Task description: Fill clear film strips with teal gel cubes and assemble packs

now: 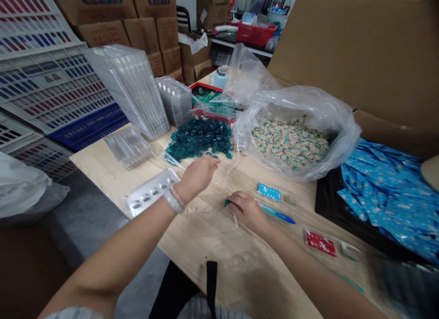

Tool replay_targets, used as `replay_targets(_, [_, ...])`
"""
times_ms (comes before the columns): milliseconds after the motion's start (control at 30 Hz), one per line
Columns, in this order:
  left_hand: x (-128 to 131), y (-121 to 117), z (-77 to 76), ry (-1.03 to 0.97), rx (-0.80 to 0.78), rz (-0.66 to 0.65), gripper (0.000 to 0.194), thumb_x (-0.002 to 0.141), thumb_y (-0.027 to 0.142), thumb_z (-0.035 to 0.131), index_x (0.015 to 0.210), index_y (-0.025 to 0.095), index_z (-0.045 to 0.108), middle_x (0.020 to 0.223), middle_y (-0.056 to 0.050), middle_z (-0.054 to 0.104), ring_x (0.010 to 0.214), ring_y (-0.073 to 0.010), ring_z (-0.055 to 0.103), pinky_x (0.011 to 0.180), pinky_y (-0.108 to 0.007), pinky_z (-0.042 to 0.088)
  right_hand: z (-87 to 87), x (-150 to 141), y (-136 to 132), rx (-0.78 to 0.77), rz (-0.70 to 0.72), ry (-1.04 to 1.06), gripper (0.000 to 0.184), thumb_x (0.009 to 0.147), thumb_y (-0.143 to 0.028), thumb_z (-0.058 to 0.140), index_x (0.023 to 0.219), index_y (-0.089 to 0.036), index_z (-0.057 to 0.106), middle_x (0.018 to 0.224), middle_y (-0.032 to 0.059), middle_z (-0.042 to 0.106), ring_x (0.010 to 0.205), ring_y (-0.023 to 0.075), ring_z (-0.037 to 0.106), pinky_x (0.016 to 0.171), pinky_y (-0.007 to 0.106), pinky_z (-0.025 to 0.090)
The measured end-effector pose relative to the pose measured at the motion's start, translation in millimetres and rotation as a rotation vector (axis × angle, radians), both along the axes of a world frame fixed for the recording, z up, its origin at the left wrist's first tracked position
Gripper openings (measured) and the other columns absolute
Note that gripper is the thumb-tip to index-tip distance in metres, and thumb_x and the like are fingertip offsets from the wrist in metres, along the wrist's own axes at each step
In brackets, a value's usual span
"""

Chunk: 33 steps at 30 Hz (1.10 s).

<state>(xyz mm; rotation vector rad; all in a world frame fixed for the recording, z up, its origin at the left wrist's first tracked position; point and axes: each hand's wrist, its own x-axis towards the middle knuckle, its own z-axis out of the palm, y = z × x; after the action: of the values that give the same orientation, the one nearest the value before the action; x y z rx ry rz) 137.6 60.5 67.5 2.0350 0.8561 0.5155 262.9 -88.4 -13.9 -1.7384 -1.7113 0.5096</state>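
Note:
My right hand (247, 210) pinches a small dark teal piece (227, 203) over a clear plastic tray (209, 223) on the wooden table. My left hand (200, 173) is at the near edge of a heap of glossy teal pieces (202, 135). Its fingers are pressed together, and what they hold, if anything, is hidden. Beside the left wrist lies a white tray with a row of slots (151, 191). A blue pen-like stick (277, 214) and a blue dotted packet (269, 191) lie just beyond my right hand.
Stacks of clear plastic trays (133, 90) stand at the back left. A clear bag of beige and green pieces (291, 140) sits behind my hands. At right are a black bin of blue packets (391, 191) and a red packet (320, 242). A light blue mug (220, 78) stands farther back.

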Motion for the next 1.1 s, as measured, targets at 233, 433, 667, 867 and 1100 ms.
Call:
replay_targets(233, [-23,-77,-58.7,0.207,0.017,-0.218,0.025,0.078,0.018,0.044,0.098,0.021,0.058,0.088,-0.005,0.056,0.083,-0.0173,0.052,0.075,-0.027,0.040,3.7,4,-8,-0.069,0.081,-0.070,0.026,0.081,-0.019,0.041,0.100,-0.020,0.059,0.088,0.0076,0.057,0.082,0.0164,0.053,0.074,0.031,0.046])
replay_targets(433, [-17,-74,-60.0,0.291,0.111,-0.242,0.019,0.077,0.018,0.047,0.091,0.021,0.059,0.085,-0.003,0.053,0.078,-0.0153,0.052,0.069,-0.024,0.039,2.5,-4,-16,-0.064,-0.014,0.007,0.023,0.082,-0.019,0.041,0.093,-0.020,0.061,0.084,0.0070,0.059,0.079,0.0159,0.054,0.072,0.031,0.046])
replay_targets(667, [-18,-76,-58.1,0.315,0.176,-0.265,0.016,0.077,0.024,0.049,0.088,0.022,0.060,0.080,-0.001,0.053,0.071,-0.0128,0.052,0.064,-0.023,0.040,3.9,8,-17,-0.102,0.040,0.190,0.020,0.079,-0.014,0.044,0.087,-0.020,0.061,0.081,0.0047,0.061,0.077,0.0148,0.056,0.071,0.030,0.045])
replay_targets(867, [-14,-80,-51.9,0.008,-0.114,-0.083,0.013,0.075,0.023,0.050,0.080,0.018,0.061,0.078,-0.001,0.059,0.075,-0.0131,0.053,0.068,-0.023,0.040,24.2,-8,-21,-0.005,-0.219,0.425,0.009,0.074,-0.021,0.051,0.083,-0.020,0.054,0.081,0.0025,0.054,0.074,0.0132,0.053,0.069,0.028,0.044])
replay_targets(1100, [-3,-88,-39.9,-0.229,-0.819,-0.018,0.025,0.065,0.038,0.061,0.073,0.016,0.053,0.057,0.005,0.046,0.045,-0.0048,0.035,0.041,-0.017,0.026,33.1,-27,-29,0.026,-0.390,0.956,0.018,0.072,-0.035,0.054,0.080,-0.020,0.048,0.067,-0.0028,0.051,0.063,0.0101,0.051,0.064,0.026,0.044])
